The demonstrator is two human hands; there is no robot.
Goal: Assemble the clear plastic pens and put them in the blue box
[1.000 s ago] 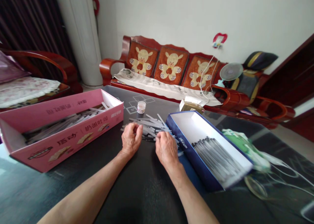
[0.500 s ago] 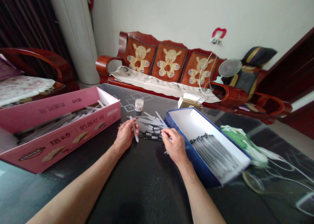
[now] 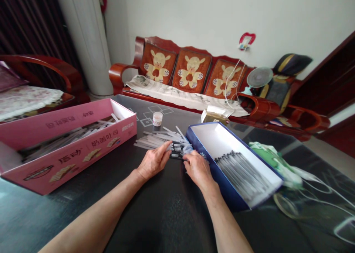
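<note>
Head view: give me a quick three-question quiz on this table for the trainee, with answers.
1. Which is nearer the right hand: the pink box or the blue box?
2. True or false: the small jar stands beyond the loose clear plastic sticks.
3. Fill in the blank: the inside of the blue box is ____.

Key: 1. blue box; 2. true; 3. white.

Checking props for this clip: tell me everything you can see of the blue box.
The blue box is an open cardboard tray, blue outside and white inside, lying on the dark table. Thin tubes with dark tips lie packed side by side in it. The right hand is at its left wall; contact is unclear.
</note>
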